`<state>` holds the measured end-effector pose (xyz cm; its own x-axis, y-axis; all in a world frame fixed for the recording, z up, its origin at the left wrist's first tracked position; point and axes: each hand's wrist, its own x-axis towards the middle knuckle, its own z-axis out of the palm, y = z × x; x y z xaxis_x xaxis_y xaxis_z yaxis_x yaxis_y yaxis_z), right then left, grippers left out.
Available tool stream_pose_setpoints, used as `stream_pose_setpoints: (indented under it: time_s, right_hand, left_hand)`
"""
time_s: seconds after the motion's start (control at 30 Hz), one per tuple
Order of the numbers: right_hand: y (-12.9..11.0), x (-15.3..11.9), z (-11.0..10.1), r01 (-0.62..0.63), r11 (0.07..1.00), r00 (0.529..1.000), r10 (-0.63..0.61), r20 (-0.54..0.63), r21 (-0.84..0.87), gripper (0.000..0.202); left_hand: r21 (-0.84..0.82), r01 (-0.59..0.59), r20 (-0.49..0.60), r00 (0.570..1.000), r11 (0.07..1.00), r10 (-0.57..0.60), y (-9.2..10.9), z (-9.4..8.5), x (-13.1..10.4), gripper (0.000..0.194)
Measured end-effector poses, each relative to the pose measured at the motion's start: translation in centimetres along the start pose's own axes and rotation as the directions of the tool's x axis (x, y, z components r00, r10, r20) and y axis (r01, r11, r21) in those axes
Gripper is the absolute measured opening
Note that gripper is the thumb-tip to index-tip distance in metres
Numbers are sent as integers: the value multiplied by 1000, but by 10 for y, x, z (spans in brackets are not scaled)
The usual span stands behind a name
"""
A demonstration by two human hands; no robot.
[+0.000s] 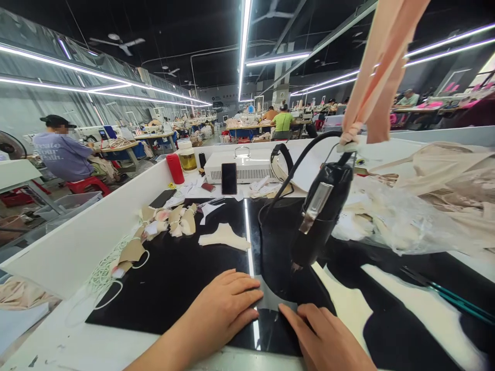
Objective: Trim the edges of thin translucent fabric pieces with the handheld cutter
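A smoky, see-through curved piece (273, 294) lies on the glossy black board (174, 288). My left hand (226, 304) rests flat on the board, its fingertips at the left end of that piece. At the piece's lower right edge, my right hand (323, 330) touches down with the index finger stretched out and the other fingers bent. Above and behind my right hand hangs a black handheld tool (323, 211) with a metal lever and a cable. Close by on the right is a cream cut piece (350, 301); another cream piece (224, 237) lies beyond my left hand.
A peach fabric strip (381, 77) suspends the tool. Green-handled tweezers (456, 296) and bagged fabric (402, 226) lie to the right. Tied bundles (181, 219) and pale green cord (110, 265) are at left. A phone (229, 179) leans on a white metal box (216, 167).
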<state>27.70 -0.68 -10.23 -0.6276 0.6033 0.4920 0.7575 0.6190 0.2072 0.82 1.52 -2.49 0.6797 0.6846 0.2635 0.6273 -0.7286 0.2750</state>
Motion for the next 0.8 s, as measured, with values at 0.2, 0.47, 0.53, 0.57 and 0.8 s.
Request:
stream_pose_setpoints:
  time_s: [0.2,0.47,0.53,0.57,0.8]
  right_hand:
    - [-9,9,-15,-157,985,986,160,-41,65,33]
    - [54,-13,-61,-378,924,923,373,-97,-47,29]
    - [79,-23,-63,-427,896,902,411,-135,-122,37]
    - [89,-28,-62,-440,884,896,420,-145,-157,40]
    - [117,-44,-39,-459,832,888,444,-122,-312,43]
  left_hand:
    - [109,-71,-68,995,992,79,-9,5,-2,30]
    - [262,-143,-146,972,954,185,-24,15,-7,37]
    - [279,-129,-190,964,952,187,-24,15,-7,34]
    - [277,-118,-217,959,954,181,-23,15,-7,33]
    - [222,-93,-305,939,971,159,-21,15,-10,27]
